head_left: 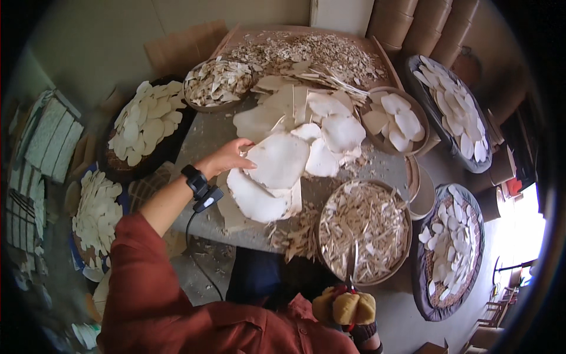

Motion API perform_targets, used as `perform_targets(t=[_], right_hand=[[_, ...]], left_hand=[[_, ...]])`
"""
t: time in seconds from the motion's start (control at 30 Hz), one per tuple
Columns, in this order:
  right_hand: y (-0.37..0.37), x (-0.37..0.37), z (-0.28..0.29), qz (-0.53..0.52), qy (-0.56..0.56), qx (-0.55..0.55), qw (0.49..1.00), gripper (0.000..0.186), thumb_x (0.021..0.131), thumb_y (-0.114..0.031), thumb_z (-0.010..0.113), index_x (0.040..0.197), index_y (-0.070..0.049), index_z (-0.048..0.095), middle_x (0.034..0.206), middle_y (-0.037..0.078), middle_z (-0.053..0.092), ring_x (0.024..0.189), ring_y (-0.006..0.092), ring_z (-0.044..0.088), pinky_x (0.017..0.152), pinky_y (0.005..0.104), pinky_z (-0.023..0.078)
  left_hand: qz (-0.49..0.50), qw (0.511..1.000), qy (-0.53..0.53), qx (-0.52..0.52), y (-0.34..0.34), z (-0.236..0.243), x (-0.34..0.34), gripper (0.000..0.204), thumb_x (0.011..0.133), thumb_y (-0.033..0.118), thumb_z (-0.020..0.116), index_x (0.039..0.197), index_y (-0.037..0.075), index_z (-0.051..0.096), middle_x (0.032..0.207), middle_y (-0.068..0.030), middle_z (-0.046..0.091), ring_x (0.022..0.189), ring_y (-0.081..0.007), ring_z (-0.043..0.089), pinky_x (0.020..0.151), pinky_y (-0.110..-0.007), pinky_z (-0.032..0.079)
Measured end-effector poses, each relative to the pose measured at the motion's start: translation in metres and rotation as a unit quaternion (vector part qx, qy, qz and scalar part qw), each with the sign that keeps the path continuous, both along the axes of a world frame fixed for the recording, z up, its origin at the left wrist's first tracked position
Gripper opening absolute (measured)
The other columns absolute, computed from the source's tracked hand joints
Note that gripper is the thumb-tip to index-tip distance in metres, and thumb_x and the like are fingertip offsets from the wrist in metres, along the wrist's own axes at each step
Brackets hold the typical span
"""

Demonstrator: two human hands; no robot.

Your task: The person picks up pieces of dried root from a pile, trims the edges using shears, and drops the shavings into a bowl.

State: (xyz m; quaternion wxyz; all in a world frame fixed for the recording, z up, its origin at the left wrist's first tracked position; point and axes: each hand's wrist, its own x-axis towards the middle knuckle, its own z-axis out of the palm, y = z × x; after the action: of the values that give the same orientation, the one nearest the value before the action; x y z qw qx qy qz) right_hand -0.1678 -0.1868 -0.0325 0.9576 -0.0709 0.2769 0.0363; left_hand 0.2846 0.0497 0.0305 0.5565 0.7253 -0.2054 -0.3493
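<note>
My left hand (236, 156) grips the left edge of a large, thin, pale sheet (278, 159) lying on other irregular off-white pieces (336, 130) on the grey worktable (206, 135). Another pale piece (259, 200) lies just below my fingers. My right hand (345, 308), in a yellow padded glove, is closed on the red handles of a cutting tool (354, 259) at the lower right. Its long metal blades point up over a round tub (321, 236) filled with pale shreds and offcuts.
Heaped trays of pale pieces stand left (144, 121) (94, 218), upper right (448, 106) and lower right (445, 248). Round containers of scraps (218, 82) and ovals (395, 118) sit on the table, with offcuts (306, 53) behind. Stacked drums (389, 23) stand back right. A cable (197, 277) hangs from my wrist device.
</note>
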Motion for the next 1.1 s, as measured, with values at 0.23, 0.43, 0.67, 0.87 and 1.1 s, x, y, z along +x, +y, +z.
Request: perform_targets(t=[0.23, 0.43, 0.67, 0.87, 1.1], right_hand=[[0.017, 0.000, 0.043, 0.066, -0.011, 0.034, 0.997, 0.022, 0.089, -0.007, 0.046, 0.109, 0.000, 0.053, 0.099, 0.008, 0.059, 0.089, 0.0177, 0.060, 0.078, 0.0293, 0.051], [0.022, 0.010, 0.063, 0.216, -0.092, -0.391, 0.890, 0.023, 0.086, -0.004, 0.053, 0.109, -0.003, 0.054, 0.101, 0.007, 0.059, 0.092, 0.0168, 0.058, 0.083, 0.0288, 0.047], [0.028, -0.006, 0.036, 0.244, -0.223, -0.473, 0.817, 0.049, 0.072, -0.022, 0.069, 0.114, -0.002, 0.051, 0.109, 0.013, 0.057, 0.102, 0.0222, 0.055, 0.089, 0.0311, 0.042], [0.035, -0.012, 0.044, 0.280, -0.156, -0.453, 0.832, 0.050, 0.074, -0.021, 0.067, 0.117, -0.002, 0.050, 0.110, 0.013, 0.057, 0.103, 0.0232, 0.055, 0.090, 0.0303, 0.042], [0.030, -0.015, 0.037, 0.227, -0.254, -0.595, 0.728, 0.038, 0.076, -0.014, 0.064, 0.111, -0.003, 0.053, 0.105, 0.009, 0.059, 0.096, 0.0180, 0.057, 0.086, 0.0289, 0.044]], left_hand=[[0.068, 0.867, -0.470, 0.153, -0.031, 0.009, -0.077, 0.073, 0.068, 0.025, 0.074, 0.126, 0.001, 0.038, 0.129, -0.0209, 0.038, 0.121, -0.0357, 0.036, 0.099, -0.041, 0.032], [0.123, 0.851, -0.442, 0.254, -0.063, -0.034, -0.083, 0.092, 0.063, 0.055, 0.070, 0.128, -0.002, 0.038, 0.127, -0.0245, 0.041, 0.121, -0.0384, 0.036, 0.101, -0.041, 0.031], [0.116, 0.891, -0.352, 0.263, -0.080, -0.014, -0.066, 0.087, 0.062, 0.057, 0.069, 0.120, -0.004, 0.046, 0.122, -0.0235, 0.046, 0.111, -0.0353, 0.047, 0.092, -0.038, 0.040], [0.094, 0.862, -0.372, 0.331, -0.095, 0.005, -0.045, 0.062, 0.057, 0.046, 0.070, 0.092, -0.004, 0.059, 0.092, -0.0211, 0.060, 0.089, -0.0291, 0.059, 0.074, -0.037, 0.047], [0.110, 0.840, -0.463, 0.262, -0.083, 0.014, -0.068, 0.023, 0.064, 0.027, 0.063, 0.072, 0.005, 0.064, 0.069, -0.0117, 0.063, 0.063, -0.0289, 0.061, 0.057, -0.036, 0.048]])
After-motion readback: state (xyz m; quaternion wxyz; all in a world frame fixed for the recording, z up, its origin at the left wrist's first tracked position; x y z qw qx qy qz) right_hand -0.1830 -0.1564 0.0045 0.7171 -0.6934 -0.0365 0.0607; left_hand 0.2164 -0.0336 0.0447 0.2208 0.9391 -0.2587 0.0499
